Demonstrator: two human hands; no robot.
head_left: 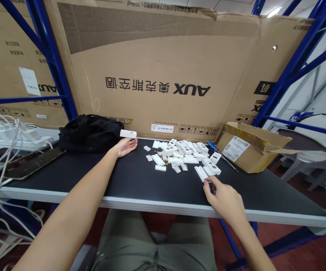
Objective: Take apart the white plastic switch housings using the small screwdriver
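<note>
A pile of several small white plastic parts lies on the black table top. My left hand rests on the table palm up with its fingers open. A white rectangular part is just above its fingertips, in front of a black bag; I cannot tell whether they touch. My right hand is near the front edge, fingers curled. Its fingertips pinch the near end of a long white plastic piece at the pile's near right side.
A black bag lies at the back left, and a torn cardboard box at the back right. A blue-handled screwdriver lies beside the box. A large AUX carton stands behind. Phones, chargers and white cables crowd the left.
</note>
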